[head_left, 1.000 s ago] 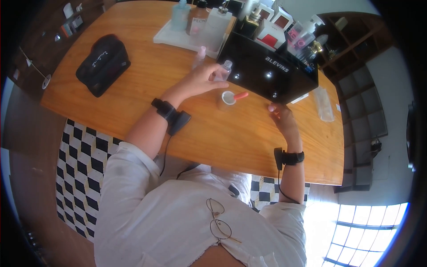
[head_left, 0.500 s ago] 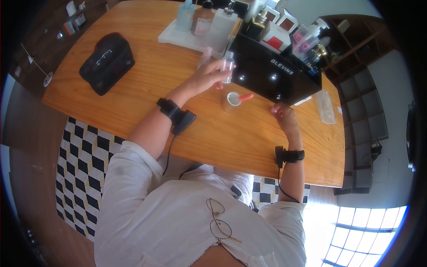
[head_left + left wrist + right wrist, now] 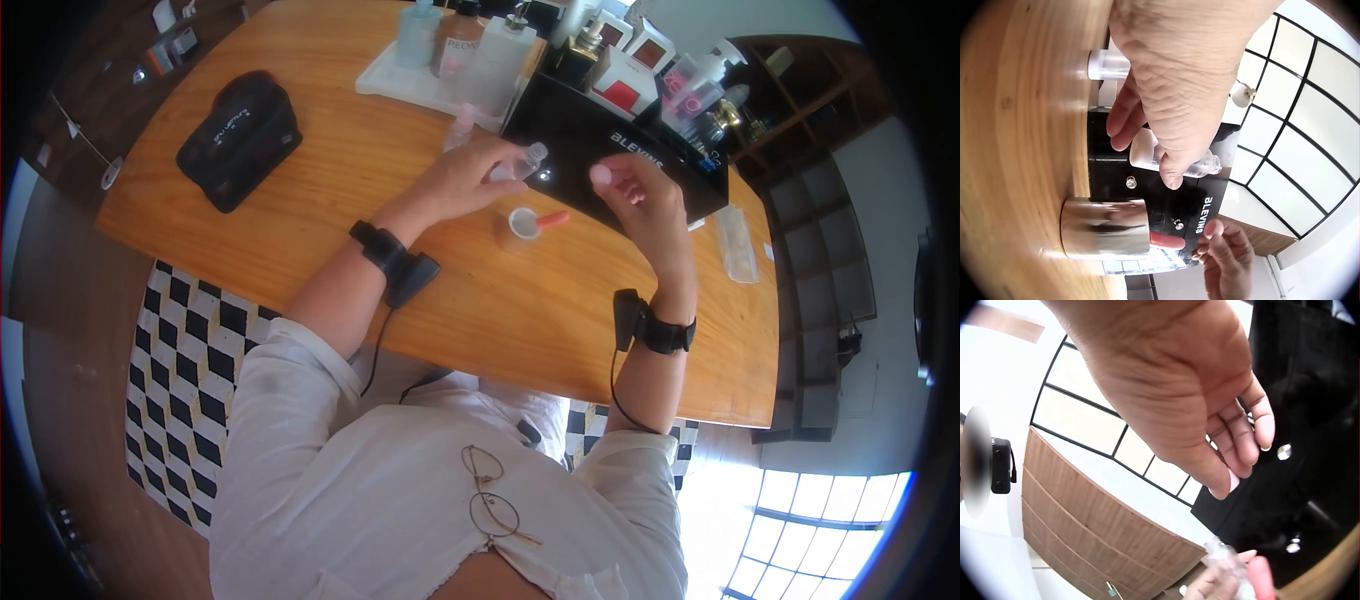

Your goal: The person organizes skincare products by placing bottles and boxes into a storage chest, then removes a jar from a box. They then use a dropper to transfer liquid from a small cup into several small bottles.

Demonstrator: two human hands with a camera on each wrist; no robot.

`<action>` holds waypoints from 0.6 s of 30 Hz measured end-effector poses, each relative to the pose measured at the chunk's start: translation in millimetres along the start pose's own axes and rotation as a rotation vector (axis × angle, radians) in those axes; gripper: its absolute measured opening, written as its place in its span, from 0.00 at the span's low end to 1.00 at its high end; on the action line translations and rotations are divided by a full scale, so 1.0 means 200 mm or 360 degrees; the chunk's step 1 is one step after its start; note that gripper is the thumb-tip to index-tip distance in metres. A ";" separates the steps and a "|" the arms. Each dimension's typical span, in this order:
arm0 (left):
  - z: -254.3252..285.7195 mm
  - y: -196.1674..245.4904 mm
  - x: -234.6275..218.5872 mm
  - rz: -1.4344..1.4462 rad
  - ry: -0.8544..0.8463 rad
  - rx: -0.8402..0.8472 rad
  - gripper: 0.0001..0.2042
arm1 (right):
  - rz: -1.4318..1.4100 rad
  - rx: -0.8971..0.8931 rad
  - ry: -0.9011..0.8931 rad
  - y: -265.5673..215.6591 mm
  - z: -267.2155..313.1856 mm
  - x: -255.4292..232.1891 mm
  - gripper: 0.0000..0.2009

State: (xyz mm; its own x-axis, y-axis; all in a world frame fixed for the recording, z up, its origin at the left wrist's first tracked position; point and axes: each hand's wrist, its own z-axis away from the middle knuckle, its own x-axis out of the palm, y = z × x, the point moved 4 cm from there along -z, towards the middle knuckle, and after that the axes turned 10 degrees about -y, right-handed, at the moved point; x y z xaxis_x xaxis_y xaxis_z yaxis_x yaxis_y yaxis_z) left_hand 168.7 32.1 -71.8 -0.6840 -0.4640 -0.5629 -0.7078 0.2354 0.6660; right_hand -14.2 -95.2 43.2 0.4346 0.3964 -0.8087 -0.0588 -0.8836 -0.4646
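In the head view my left hand (image 3: 455, 185) grips a small clear bottle (image 3: 532, 163), which leans to the right with its bare threaded neck uppermost. The left wrist view has the thumb across the bottle's side and a pale base (image 3: 1142, 149) below. My right hand (image 3: 648, 200) is raised in front of the black box (image 3: 560, 130) and pinches a small pink cap (image 3: 600, 175) between thumb and fingertips. Between the hands, lower down, stands a small shiny cup (image 3: 520, 228) with a coral-red handle (image 3: 553, 218) sticking out over its rim.
A pink-topped bottle (image 3: 459, 128) stands behind my left hand. Pump bottles fill a white tray (image 3: 385, 78) at the back. Cosmetics and boxes crowd the top of the black box. A black case (image 3: 240, 140) lies at left, a clear packet (image 3: 737, 245) at right.
My left hand has lifted the clear bottle off the table and tipped it rightward. My right hand has risen from the table, up and slightly left, with the pink cap.
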 end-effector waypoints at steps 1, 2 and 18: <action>0.00 0.02 -0.01 -0.0018 0.0014 0.0019 0.16 | -0.0018 -0.0048 -0.0031 -0.02 -0.03 0.02 0.09; 0.00 0.04 -0.02 -0.0036 0.0028 0.0038 0.17 | -0.0043 -0.0079 -0.0045 -0.04 -0.06 0.05 0.09; 0.00 0.04 0.00 -0.0304 0.0053 0.0122 0.21 | -0.0071 -0.0292 -0.0124 -0.07 -0.15 0.16 0.11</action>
State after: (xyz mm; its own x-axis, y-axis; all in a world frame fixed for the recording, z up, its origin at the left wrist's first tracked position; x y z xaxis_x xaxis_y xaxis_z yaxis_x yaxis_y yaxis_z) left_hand 162.9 33.7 -66.4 -0.5307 -0.5343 -0.6580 -0.8364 0.2042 0.5087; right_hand 27.0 -77.3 35.4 0.3621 0.4477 -0.8176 0.1265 -0.8926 -0.4328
